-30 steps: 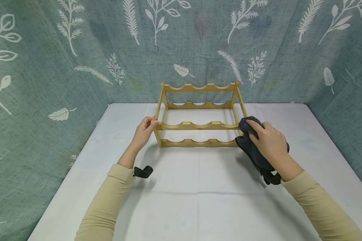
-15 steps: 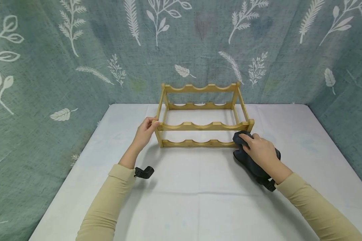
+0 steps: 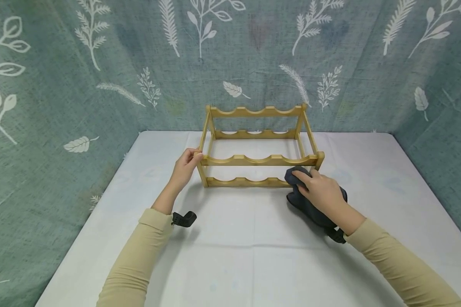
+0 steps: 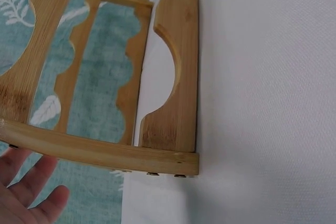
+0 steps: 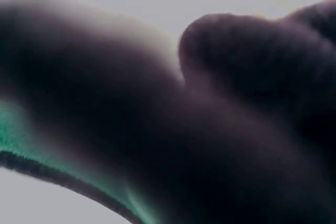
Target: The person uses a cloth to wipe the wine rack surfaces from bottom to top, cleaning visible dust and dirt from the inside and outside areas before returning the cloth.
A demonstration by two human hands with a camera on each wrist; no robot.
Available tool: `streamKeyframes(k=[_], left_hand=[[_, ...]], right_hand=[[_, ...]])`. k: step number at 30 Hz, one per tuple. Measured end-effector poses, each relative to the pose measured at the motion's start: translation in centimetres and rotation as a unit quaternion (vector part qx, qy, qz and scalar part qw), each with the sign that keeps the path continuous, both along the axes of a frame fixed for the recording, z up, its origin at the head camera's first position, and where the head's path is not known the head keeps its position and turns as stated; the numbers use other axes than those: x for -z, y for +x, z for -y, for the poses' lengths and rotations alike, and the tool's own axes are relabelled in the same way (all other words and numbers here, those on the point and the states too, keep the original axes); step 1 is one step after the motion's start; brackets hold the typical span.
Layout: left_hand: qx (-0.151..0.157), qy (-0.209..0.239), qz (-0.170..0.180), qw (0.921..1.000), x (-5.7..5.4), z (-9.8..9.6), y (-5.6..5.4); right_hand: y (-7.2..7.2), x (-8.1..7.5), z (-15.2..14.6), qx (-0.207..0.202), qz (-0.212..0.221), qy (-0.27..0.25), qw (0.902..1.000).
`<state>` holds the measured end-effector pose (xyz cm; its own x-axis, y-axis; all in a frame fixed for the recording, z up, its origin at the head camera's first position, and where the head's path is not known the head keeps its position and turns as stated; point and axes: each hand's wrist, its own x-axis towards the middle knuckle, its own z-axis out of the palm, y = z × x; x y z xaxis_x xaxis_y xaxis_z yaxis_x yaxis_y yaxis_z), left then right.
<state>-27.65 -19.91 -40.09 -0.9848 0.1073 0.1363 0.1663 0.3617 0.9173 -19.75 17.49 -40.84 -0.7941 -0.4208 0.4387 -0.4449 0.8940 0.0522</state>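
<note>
A two-tier wooden bottle rack [image 3: 253, 160] with scalloped rails stands at the back of the table. My left hand [image 3: 183, 167] grips its front left corner at the upper rail, thumb in front. In the left wrist view the fingers of my left hand [image 4: 26, 192] lie along the outside of the rack's end frame [image 4: 100, 148]. My right hand [image 3: 322, 192] holds a bunched dark cloth [image 3: 305, 204] against the right part of the lower front rail. The cloth hangs down below the hand. Dark, blurred cloth [image 5: 131, 108] fills most of the right wrist view.
White cloth covers the table [image 3: 230, 264]. A grey-green fabric backdrop [image 3: 246, 55] with white leaf prints rises behind the rack and along both sides. A black camera mount [image 3: 184, 219] sits at the left wrist.
My right hand has moved the cloth from the rack's upper right front corner down to the lower front rail, then leftward along it. The left hand and the rack stay in place.
</note>
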Motion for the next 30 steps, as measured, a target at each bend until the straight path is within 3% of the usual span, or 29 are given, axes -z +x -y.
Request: streamKeyframes(k=[7,11,16,23,26,30], left_hand=[[-0.012,0.003,-0.010,0.9999,0.2,0.3,-0.1],[-0.006,0.006,-0.001,1.0000,0.0,0.2,0.0],[0.004,0.001,0.008,1.0000,-1.0,0.0,0.7],[0.000,-0.022,-0.004,0.9997,-2.6,-0.8,2.1],[0.001,-0.015,0.000,0.9999,-2.3,-0.7,1.8],[0.001,-0.011,-0.005,0.9999,-0.6,-0.1,0.5]], right_hand=[[-0.2,-0.6,4.1,-0.079,-0.026,-0.013,0.9964],[-0.5,-1.4,5.8,-0.094,-0.022,-0.036,0.9947],[-1.0,-3.0,6.0,-0.085,-0.027,-0.054,0.9946],[-1.7,-4.4,2.6,-0.042,-0.037,-0.052,0.9971],[-1.8,-4.5,0.8,-0.012,-0.033,-0.050,0.9982],[-1.8,-4.7,-1.3,0.022,-0.019,-0.056,0.9980]])
